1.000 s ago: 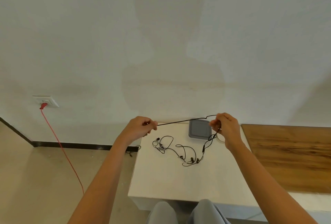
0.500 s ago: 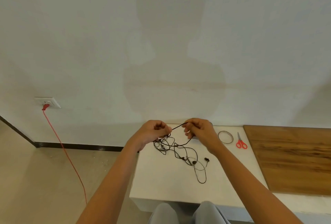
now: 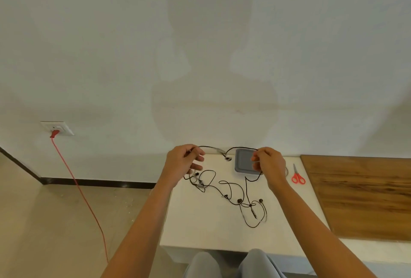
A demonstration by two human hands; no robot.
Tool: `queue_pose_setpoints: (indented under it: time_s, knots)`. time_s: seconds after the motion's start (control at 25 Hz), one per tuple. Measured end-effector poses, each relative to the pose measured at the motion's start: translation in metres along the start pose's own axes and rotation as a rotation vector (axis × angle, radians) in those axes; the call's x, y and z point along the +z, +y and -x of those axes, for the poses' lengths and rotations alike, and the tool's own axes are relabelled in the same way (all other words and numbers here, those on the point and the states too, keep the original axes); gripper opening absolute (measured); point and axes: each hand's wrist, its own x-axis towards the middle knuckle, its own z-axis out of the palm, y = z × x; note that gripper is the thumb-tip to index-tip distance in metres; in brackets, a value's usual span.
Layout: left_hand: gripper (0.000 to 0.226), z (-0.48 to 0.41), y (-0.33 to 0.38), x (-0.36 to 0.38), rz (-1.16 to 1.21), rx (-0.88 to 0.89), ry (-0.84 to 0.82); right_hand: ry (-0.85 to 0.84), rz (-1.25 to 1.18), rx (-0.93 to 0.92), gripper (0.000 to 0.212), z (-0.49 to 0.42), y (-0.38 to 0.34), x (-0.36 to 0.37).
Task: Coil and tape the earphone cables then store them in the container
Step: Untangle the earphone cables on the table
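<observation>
a: where is the container?
b: the grey container (image 3: 245, 162) sits at the far edge of the white table (image 3: 206, 226), lid on, contents hidden.
a: and the hands?
b: the left hand (image 3: 184, 161) and right hand (image 3: 270, 163) each pinch the black earphone cable (image 3: 231, 191), lifting a sagging span between them; the rest lies tangled on the table nearer the person.
a: anything else?
b: red scissors (image 3: 297, 175) lie right of the container.

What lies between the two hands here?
In the head view, a sagging stretch of black earphone cable spans from the left hand to the right hand, above the white table.
</observation>
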Motion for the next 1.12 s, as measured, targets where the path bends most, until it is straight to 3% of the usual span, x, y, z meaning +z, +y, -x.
queue_pose_setpoints:
  time_s: [0.24, 0.44, 0.68, 0.88, 1.12]
  knots:
    - [0.023, -0.003, 0.003, -0.019, -0.011, 0.142, 0.341, 0.168, 0.002, 0.195, 0.022, -0.016, 0.026, -0.038]
    - [0.022, 0.001, 0.01, -0.024, -0.044, 0.089, 0.316, 0.143, 0.051, 0.169, 0.02, -0.023, 0.048, -0.058]
    - [0.026, 0.002, 0.024, -0.013, 0.126, -0.073, 0.074, -0.012, 0.389, 0.021, 0.01, -0.008, 0.046, -0.046]
    - [0.023, -0.002, 0.024, -0.033, 0.254, -0.091, 0.231, -0.045, 0.164, -0.091, 0.013, -0.004, 0.047, -0.052]
    - [0.022, -0.003, 0.016, -0.064, 0.396, -0.132, 0.449, 0.062, 0.268, -0.127, 0.012, 0.002, 0.058, -0.077]
